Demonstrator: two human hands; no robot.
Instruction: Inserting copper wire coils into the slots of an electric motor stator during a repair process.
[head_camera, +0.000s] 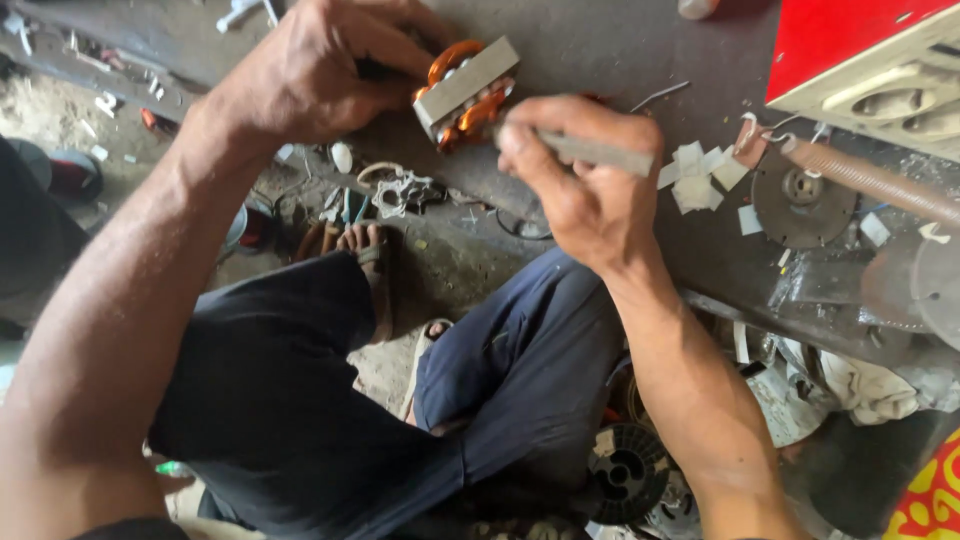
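Motor stator (465, 90) with copper windings held at 12 o'clock on workbench (600, 40), clamped by left hand (310, 75). Flat metal strip (595, 152) pinched in right hand (575, 180). Stator judged heavy, rigid; windings fragile; steel core best gripped.

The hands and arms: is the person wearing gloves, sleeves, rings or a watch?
No. The left hand and the right hand are bare, with no gloves. No ring shows on the fingers and no watch or band on either wrist. Both forearms are uncovered as far as the picture shows them; no sleeve edge is in view. They look lean and sinewy, with smudges of workshop grime on the knuckles.
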